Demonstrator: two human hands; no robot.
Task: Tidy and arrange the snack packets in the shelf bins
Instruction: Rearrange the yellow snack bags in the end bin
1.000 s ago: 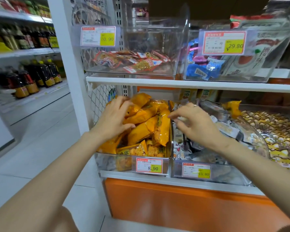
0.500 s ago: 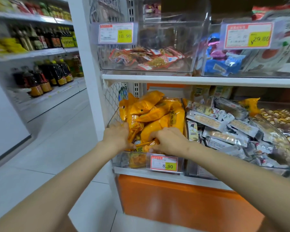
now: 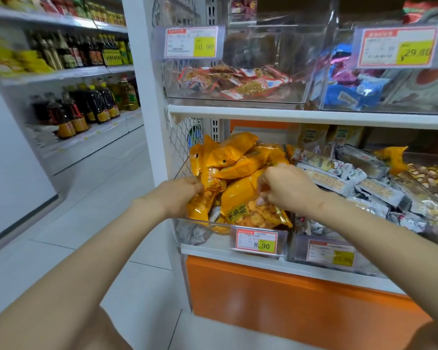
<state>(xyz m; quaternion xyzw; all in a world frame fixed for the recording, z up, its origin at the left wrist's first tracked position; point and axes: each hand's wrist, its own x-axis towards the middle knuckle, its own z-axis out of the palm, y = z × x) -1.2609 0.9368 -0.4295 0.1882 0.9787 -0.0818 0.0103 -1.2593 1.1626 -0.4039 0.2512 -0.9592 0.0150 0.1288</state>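
Gripping packets on both sides of the orange pile, the two hands work at the front of the clear bin (image 3: 195, 232) on the lower shelf.

Left hand (image 3: 178, 197): fingers curled round the edge of the left packet (image 3: 205, 195), close to the bin's left wall.

Right hand (image 3: 287, 190): fingertips pinching the upper right edge of the front packet (image 3: 245, 207) (the one with crackers showing through its window).

Key relation: the front packet hangs below and to the left of the right hand's pinch, between the two hands. Its long axis stands roughly upright, and its bottom edge sits at the bin's front wall above the price tag (image 3: 257, 242). The right hand is the nearer one, so any seating or straightening probably runs down that axis.

One stray packet (image 3: 392, 157) of the same orange lies over the neighbouring bin of bars (image 3: 339, 180), well apart to the right. The right hand is nearer to it.
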